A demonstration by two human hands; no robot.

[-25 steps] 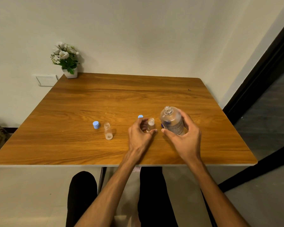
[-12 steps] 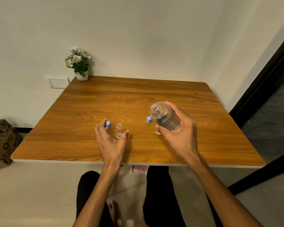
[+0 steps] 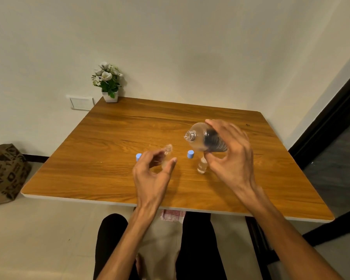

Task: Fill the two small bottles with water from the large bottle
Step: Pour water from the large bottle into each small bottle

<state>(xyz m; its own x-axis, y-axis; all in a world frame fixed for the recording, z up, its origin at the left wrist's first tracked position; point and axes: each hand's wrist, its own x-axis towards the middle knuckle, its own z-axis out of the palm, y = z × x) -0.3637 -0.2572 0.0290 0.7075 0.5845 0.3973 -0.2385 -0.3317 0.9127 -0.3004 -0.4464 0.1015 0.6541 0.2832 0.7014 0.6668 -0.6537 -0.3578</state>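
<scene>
The right hand (image 3: 233,158) gripped the large bottle (image 3: 205,139) tilted, mouth pointing left toward an upright small bottle (image 3: 167,155) standing between the left hand's (image 3: 153,174) spread fingers (image 3: 171,163) on the counter (image 3: 109,168).

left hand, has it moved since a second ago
Yes. The left hand left the small bottle by the right blue cap and went left to the other bottle.
</scene>
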